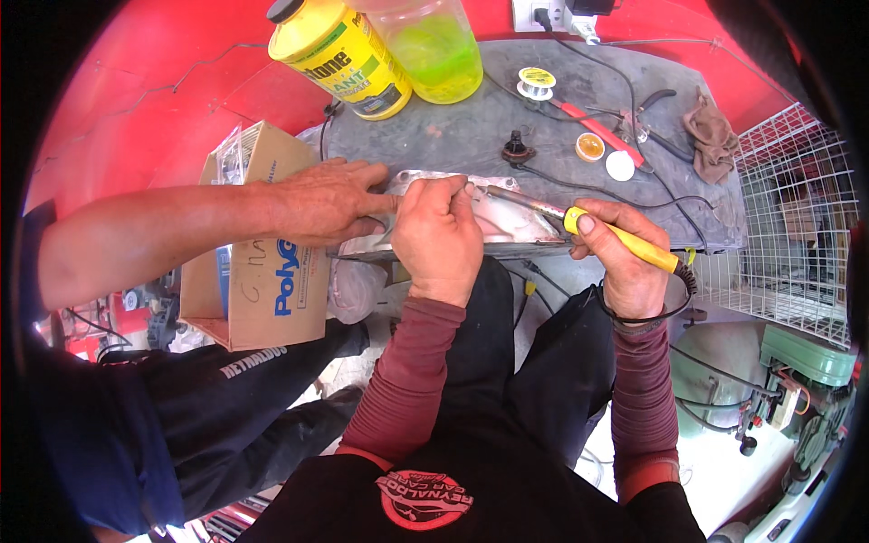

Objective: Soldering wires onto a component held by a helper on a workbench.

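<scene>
My right hand (626, 264) is wrapped round the yellow handle of a soldering iron (654, 254). Its metal shaft points left, and the tip is beside my left fingertips. My left hand (440, 237) is closed in a pinch over a whitish, glossy part (511, 220) at the bench's near edge. What its fingers hold is too small to make out. From the left, a co-worker's hand (330, 201) reaches onto the same part, fingers stretched toward my left hand.
The dark bench (434, 145) carries a yellow jug (348, 68), a container of green liquid (436, 56), a solder spool (536, 83), a small amber tin (590, 147), pliers (665, 136) and a brown rag (711, 138). A cardboard box (262, 281) stands left, a wire rack (797, 208) right.
</scene>
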The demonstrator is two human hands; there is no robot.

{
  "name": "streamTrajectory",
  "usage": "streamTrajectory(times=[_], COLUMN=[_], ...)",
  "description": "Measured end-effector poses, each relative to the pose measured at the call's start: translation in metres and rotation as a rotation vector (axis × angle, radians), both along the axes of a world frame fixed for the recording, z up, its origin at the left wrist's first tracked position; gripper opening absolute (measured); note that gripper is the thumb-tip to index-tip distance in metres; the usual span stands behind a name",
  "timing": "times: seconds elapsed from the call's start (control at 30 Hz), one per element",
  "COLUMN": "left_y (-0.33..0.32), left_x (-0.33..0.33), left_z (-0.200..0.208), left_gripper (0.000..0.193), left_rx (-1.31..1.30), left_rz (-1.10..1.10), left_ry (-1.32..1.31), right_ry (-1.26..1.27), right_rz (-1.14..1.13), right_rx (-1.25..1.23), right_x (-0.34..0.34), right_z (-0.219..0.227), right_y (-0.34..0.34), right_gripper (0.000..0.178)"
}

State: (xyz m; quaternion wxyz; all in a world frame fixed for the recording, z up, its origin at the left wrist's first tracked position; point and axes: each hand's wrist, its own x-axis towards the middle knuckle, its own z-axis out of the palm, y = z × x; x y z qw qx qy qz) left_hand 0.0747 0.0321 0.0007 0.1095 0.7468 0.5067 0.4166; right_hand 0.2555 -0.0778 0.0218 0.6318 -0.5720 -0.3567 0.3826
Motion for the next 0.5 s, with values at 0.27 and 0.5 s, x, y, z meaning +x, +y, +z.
streamTrajectory(times=[0.27,0.5], left_y=[0.0005,0.0012], left_x=[-0.0011,-0.0006], left_z=[-0.0004,0.0008], left_gripper=[0.012,0.012], left_rx=[-0.047,-0.035], left_rz=[-0.001,-0.010], left_ry=[-0.023,-0.003], right_ry=[-0.062,-0.037], right_rz=[0.020,0.000], right_rx=[-0.013,-0.010], right_x=[0.0004,-0.0012], right_z=[0.0033,0.0046], right_y=[0.0003,0.0003], right_gripper=[0.027,0.022])
